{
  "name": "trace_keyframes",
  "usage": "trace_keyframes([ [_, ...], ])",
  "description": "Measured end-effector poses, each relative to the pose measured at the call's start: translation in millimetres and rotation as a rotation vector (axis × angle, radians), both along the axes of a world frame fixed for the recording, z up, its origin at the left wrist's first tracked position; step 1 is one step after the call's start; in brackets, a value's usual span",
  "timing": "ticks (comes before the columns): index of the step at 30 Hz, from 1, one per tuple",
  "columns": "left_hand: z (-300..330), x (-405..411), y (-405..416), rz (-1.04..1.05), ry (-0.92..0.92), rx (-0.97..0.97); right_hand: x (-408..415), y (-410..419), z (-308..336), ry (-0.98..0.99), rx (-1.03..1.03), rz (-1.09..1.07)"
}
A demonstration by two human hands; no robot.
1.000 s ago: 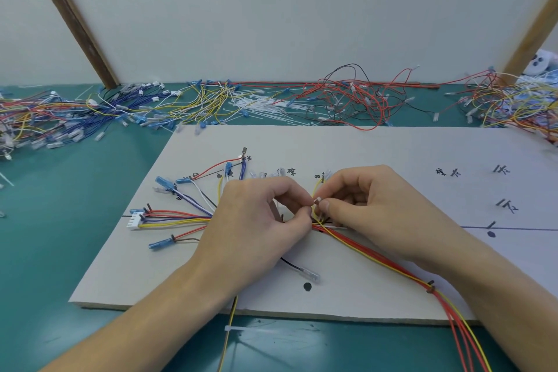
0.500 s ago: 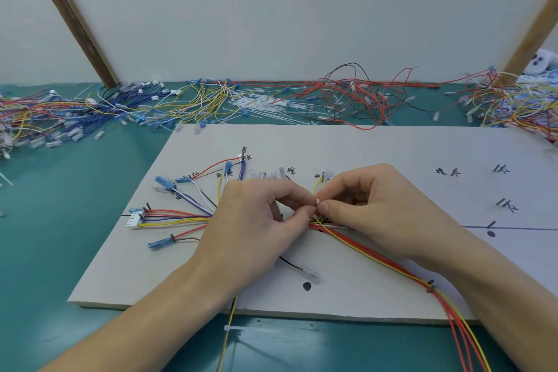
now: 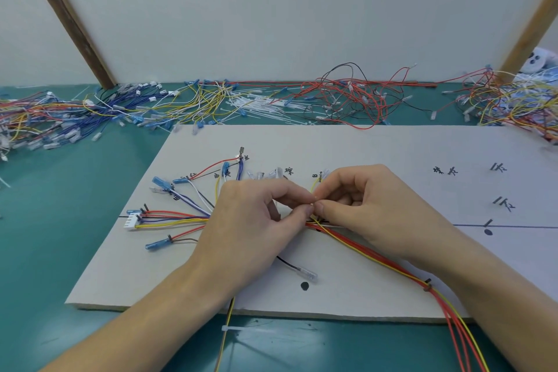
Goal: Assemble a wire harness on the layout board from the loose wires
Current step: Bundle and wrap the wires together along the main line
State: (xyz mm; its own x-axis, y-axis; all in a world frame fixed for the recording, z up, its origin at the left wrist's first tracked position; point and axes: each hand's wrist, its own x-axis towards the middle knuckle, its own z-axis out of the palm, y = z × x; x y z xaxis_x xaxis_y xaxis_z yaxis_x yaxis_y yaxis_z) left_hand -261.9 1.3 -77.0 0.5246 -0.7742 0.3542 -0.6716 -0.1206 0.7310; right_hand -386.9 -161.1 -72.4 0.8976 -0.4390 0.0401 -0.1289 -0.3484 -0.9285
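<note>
Here, the fingertips of both hands meet at the centre of the pale grey rectangular layout board (image 3: 377, 148). The left hand (image 3: 256, 226) has thumb and forefinger curled into a pinch; the right hand (image 3: 374, 205) mirrors it from the 3 o'clock side, its thumb tip touching the left forefinger tip. Between the four tips something small is pinched at the junction of the wires; it is too hidden to identify, and may be a tie or a wire end.

Step in hand, as judged: securing or dressing the trunk of the harness at its branch point. The next move calls for a steady pinch from one hand while the other draws the fastening tight or seats the wire, without dragging the routed branches off their marks.

Directly under the fingertips, the red-and-yellow wire bundle (image 3: 377, 257) leaves toward 5 o'clock, passes a small dark tie (image 3: 427, 284) and runs off the board's near edge. From beneath the left hand, at 9 o'clock, red, yellow and blue wires fan out to a white multi-pin plastic connector (image 3: 131, 220) and to blue-sleeved terminals (image 3: 158, 243). At 6 o'clock lies a black wire with a clear-sleeved terminal (image 3: 306, 272). At 12 o'clock, beyond the board, the loose multicoloured wires (image 3: 193, 103) lie heaped on the green table (image 3: 60, 251).
</note>
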Motion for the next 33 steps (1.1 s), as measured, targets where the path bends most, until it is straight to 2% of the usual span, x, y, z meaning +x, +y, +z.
trace_keyframes([
  [23,1.2,0.7,0.4,-0.012,0.009,0.005,-1.1,-1.2,2.3,0.005,0.039,0.008],
  [33,1.7,-0.3,0.6,-0.008,0.016,0.021,-1.8,0.2,3.2,-0.005,-0.039,0.064],
])
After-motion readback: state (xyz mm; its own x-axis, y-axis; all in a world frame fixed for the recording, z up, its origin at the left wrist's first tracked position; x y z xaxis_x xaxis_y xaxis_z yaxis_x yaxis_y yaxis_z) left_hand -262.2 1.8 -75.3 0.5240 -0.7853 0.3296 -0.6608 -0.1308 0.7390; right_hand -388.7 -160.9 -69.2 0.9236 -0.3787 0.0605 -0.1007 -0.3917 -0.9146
